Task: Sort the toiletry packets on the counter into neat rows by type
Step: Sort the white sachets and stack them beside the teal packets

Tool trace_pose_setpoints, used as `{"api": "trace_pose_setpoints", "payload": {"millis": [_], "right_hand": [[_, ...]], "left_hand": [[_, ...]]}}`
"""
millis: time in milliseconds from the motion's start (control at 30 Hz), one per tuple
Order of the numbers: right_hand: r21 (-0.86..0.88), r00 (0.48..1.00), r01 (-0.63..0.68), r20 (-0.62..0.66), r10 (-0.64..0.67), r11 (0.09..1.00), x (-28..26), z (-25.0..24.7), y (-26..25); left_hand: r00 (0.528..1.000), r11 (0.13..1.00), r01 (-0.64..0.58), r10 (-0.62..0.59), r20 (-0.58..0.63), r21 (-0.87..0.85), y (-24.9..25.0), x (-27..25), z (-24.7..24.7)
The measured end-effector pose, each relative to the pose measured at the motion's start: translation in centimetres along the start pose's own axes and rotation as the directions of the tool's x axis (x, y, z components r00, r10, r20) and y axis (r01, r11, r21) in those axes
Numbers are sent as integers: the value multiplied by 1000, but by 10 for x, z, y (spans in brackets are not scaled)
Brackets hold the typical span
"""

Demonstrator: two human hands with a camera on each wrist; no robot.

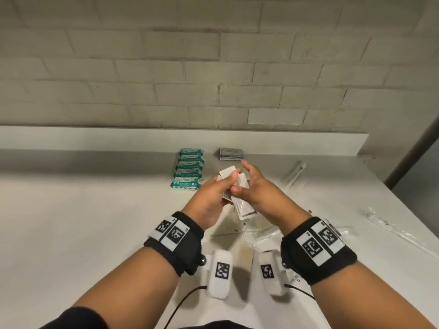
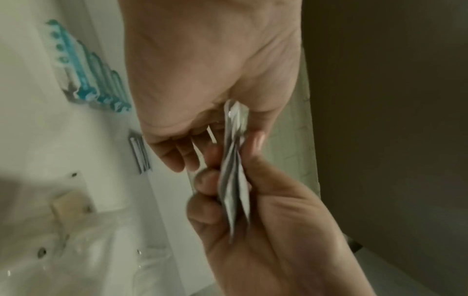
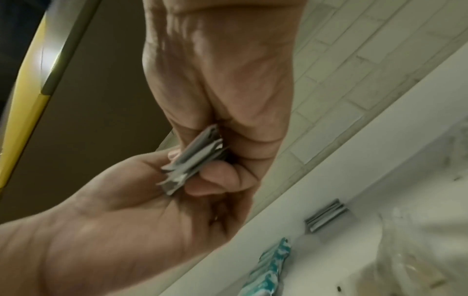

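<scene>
Both hands hold one bundle of thin white and silver packets (image 1: pixel 244 207) above the white counter (image 1: pixel 95 210), near its middle. My left hand (image 1: pixel 225 184) curls its fingers round the bundle's left side. My right hand (image 1: pixel 247 181) pinches the same packets between thumb and fingers. The left wrist view shows the packets (image 2: pixel 233 180) edge-on, fanned between the two hands. In the right wrist view the packets (image 3: pixel 192 158) look the same. A neat row of teal packets (image 1: pixel 188 169) lies behind the hands, and a small stack of grey packets (image 1: pixel 231 153) lies to its right.
Crumpled clear plastic bags (image 1: pixel 389 224) lie on the right of the counter. A clear-wrapped stick (image 1: pixel 295 173) lies at the back right. A beige bar (image 1: pixel 244 255) and white flat packs (image 1: pixel 232 224) lie under my wrists. A raised ledge (image 1: pixel 166 138) and a brick wall close off the back.
</scene>
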State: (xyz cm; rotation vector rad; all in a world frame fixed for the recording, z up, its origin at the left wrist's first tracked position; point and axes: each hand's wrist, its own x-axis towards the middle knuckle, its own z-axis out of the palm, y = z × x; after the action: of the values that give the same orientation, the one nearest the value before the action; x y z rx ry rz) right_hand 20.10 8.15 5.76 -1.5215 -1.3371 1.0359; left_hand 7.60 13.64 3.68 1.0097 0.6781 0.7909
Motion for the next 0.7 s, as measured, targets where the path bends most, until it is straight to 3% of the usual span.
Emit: {"api": "trace_pose_setpoints", "payload": {"millis": [100,167,267,433,533,633,700], "right_hand": [[47,1000,5,9,-6,999,2,5,4],[181,998,-11,-55,21,983,6,6,5],[328,995,-22,-82,52,945,13,7,8],[65,1000,-11,23,10,998,3,12,6],[46,999,-28,20,27,999,-3,10,9],[85,998,-55,-27,57,995,-4,14,10],[-21,997,-58,-55,57,998,-3,15,7]], "left_hand": [[998,978,57,-50,41,-199,4,-1,5],[996,944,64,-40,81,-325,6,-2,6],[995,952,76,-52,86,-298,0,-4,12],[992,943,50,-84,-91,-328,1,1,12],[975,933,-4,-76,-209,-359,7,4,7],[976,929,-26,-57,-212,-369,8,3,11],[974,938,-13,-66,-215,-346,7,2,13]]}}
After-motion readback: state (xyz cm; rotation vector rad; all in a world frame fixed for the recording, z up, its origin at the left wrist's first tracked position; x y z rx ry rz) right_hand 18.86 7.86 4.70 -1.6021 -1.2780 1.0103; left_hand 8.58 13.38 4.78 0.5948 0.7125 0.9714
